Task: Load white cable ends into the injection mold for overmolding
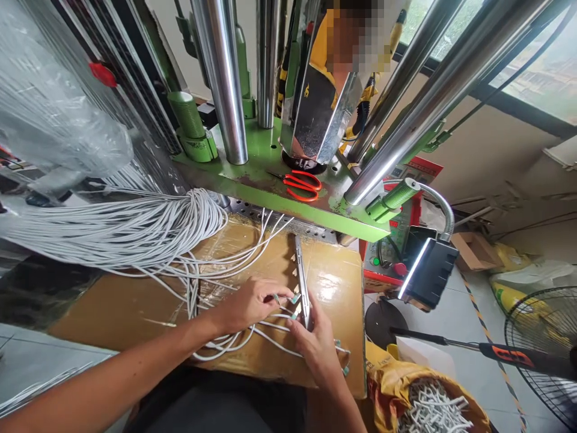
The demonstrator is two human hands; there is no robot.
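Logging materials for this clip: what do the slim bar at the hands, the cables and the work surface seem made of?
Bar: probably bare metal, grey with a bright sheen. Cables: white matte jacket, likely plastic; they bend softly. Work surface: seemingly cardboard under glossy clear tape; brown, with wrinkled glare.

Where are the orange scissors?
In the head view, the scissors lie upper middle on the green machine plate, between the shiny steel columns, just above the cardboard-topped table.
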